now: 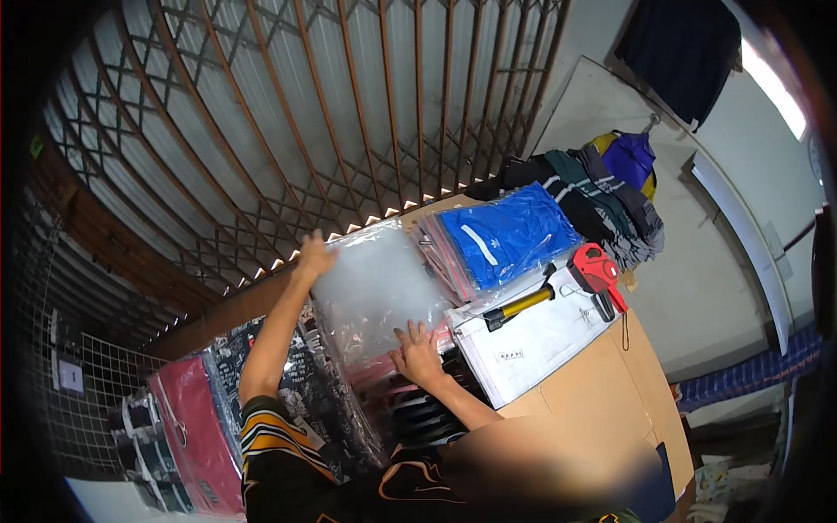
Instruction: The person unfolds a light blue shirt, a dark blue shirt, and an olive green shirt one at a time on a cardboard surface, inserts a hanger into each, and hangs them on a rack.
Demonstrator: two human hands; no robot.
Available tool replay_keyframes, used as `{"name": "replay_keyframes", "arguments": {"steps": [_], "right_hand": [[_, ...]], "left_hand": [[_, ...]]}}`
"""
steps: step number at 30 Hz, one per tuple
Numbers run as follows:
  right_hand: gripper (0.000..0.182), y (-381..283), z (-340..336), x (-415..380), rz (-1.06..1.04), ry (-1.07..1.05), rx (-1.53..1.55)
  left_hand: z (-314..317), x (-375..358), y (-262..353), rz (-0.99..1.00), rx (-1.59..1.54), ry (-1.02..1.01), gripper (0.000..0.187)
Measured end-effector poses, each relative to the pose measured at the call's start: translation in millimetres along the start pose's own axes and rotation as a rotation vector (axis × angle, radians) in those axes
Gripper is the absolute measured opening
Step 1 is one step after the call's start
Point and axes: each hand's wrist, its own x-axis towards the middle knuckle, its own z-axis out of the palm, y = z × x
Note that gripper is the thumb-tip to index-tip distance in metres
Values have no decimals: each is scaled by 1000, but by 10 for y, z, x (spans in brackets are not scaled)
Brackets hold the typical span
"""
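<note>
A stack of clear plastic bags, shiny and see-through grey, lies in front of me with pinkish packaging beneath its near end. At the far left corner of that stack is my left hand, slightly blurred, its fingers apart at the plastic edge. My right hand rests on the near right part of the plastic, fingers spread. Left of the stack lies a bagged black garment with white print. A bagged blue garment sits to the right, on other packed pieces.
On white papers lie a yellow-and-black tool and a red-and-black tape dispenser. Brown cardboard covers the right side. Folded dark clothes are piled at the back. Bagged maroon garments lie left. A folding metal gate stands behind.
</note>
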Motion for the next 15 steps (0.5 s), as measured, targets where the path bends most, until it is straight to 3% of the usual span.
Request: {"name": "replay_keyframes", "arguments": {"steps": [2, 4, 6, 9, 13, 15], "right_hand": [[61, 49, 63, -6, 0, 33, 4], [63, 90, 66, -39, 7, 83, -12], [66, 91, 15, -45, 17, 154, -42], [72, 105, 40, -45, 98, 191, -101], [75, 125, 22, -110, 237, 53, 92], [74, 160, -4, -236, 135, 162, 220]], "left_hand": [[290, -223, 95, 348, 44, -207, 87], [189, -906, 598, 316, 169, -628, 87], [239, -1560, 873, 342, 378, -839, 95], [698, -1996, 617, 461, 436, -1047, 98], [782, -1989, 600, 404, 460, -1254, 92], [548, -2058, 832, 469, 543, -1121, 91]]}}
